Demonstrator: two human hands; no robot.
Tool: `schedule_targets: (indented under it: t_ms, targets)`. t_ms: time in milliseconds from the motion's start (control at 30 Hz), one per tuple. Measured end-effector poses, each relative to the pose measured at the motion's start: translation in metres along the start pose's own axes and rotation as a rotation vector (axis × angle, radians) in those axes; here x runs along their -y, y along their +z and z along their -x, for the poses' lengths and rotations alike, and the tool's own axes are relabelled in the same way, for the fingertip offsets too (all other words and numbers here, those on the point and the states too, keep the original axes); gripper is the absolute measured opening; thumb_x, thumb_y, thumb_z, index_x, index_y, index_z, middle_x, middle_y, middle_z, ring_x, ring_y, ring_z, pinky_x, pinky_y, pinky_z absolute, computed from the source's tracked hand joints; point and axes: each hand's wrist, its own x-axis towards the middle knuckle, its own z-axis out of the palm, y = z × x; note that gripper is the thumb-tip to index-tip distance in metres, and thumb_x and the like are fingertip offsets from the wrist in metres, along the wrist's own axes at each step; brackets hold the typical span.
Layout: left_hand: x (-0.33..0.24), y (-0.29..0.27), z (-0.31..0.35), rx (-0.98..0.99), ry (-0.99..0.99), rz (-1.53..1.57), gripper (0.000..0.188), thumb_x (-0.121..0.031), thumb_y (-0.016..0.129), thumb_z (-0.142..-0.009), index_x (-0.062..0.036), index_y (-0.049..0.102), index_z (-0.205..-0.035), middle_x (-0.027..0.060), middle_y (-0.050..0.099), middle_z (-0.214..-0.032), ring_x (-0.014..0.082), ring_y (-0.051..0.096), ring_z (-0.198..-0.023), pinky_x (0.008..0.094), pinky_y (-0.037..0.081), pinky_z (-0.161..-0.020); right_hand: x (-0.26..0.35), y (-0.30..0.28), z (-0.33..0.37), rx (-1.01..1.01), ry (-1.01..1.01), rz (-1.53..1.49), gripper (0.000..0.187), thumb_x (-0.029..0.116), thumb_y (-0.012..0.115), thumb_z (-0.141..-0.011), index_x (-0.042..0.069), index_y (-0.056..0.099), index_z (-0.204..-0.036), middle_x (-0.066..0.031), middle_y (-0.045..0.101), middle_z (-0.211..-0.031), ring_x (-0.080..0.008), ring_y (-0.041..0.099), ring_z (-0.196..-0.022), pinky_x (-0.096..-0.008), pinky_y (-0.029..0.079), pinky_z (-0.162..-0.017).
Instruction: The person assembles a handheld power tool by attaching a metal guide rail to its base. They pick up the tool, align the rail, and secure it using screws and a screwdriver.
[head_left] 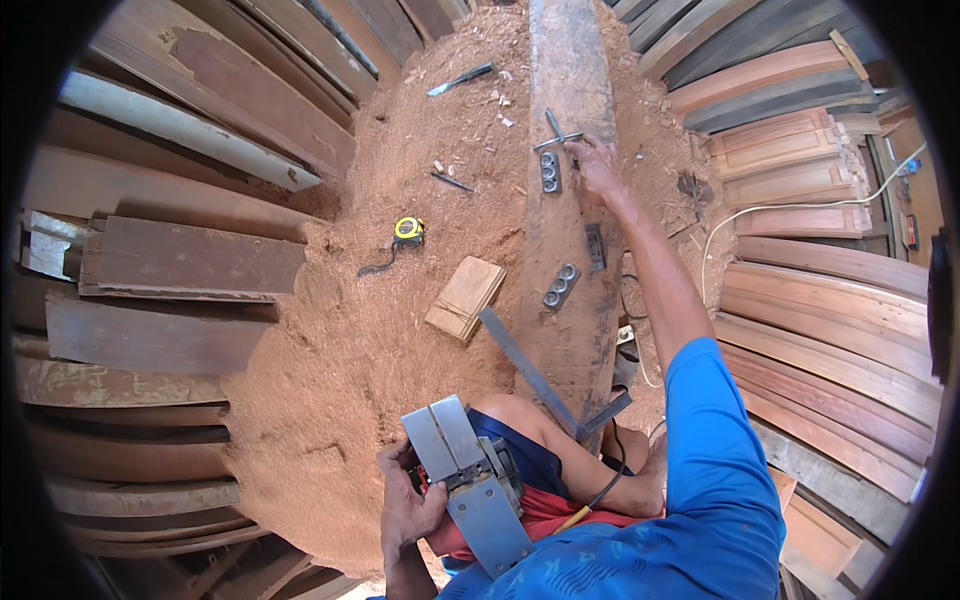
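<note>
My left hand (410, 505) grips an electric planer (477, 515) by its side, over my lap. The planer lies upside down, its flat metal sole plates facing up. My right arm stretches forward over a long plank (570, 60). The fingers of my right hand (598, 168) are closed at one end of a T-shaped metal wrench (556, 131) on the plank. Just below the wrench lies a dark metal piece with round recesses (550, 173). A similar metal piece (561, 286) and a dark flat piece (595, 247) lie nearer to me.
A metal try square (530, 366) rests by my knee. Wooden blocks (466, 298), a yellow tape measure (408, 232), a dark thin stick (452, 181) and a chisel (460, 79) lie on the shavings. Stacked boards (190, 258) line both sides. A pale cable (770, 207) runs at right.
</note>
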Motion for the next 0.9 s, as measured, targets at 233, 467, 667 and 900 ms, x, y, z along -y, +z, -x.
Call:
schedule_targets:
  t_ms: [233,467,667,900]
  targets:
    - [0.002,-0.001,-0.003,-0.001,-0.006,0.051,0.071,-0.009,0.058,-0.077,0.0022,0.022,-0.138,0.0211,0.044,-0.13,0.0273,0.046,-0.124,0.0443,0.035,-0.108,0.005,-0.007,-0.004,-0.02,-0.015,-0.061,0.035,0.017,0.069,-0.082,0.014,0.064,-0.117,-0.015,0.063,-0.121,-0.0356,0.056,-0.115,-0.0459,0.045,-0.096]
    - [0.009,-0.006,-0.004,0.016,0.016,0.06,0.071,-0.011,0.058,-0.077,0.0009,0.023,-0.138,0.0205,0.043,-0.131,0.0266,0.045,-0.125,0.0451,0.035,-0.108,0.01,-0.012,0.004,-0.1,-0.033,-0.006,0.017,0.012,0.056,-0.087,0.01,0.063,-0.102,-0.0183,0.062,-0.106,-0.04,0.059,-0.102,-0.0484,0.049,-0.087]
    - [0.012,-0.007,-0.006,-0.001,0.015,0.065,0.073,-0.01,0.06,-0.076,0.006,0.021,-0.135,0.0235,0.047,-0.126,0.0288,0.049,-0.122,0.0446,0.036,-0.108,0.024,-0.025,0.015,0.029,0.022,0.069,0.027,0.012,0.046,-0.093,0.011,0.063,-0.115,-0.0217,0.06,-0.116,-0.041,0.059,-0.107,-0.0497,0.049,-0.092]
    - [0.014,-0.008,-0.006,0.012,0.016,0.084,0.072,-0.009,0.06,-0.076,0.006,0.021,-0.135,0.0242,0.05,-0.124,0.0291,0.052,-0.119,0.0443,0.039,-0.106,0.027,-0.029,0.037,0.074,0.083,0.028,0.024,0.016,0.046,-0.095,0.009,0.062,-0.11,-0.0254,0.06,-0.114,-0.0445,0.06,-0.107,-0.0517,0.05,-0.088]
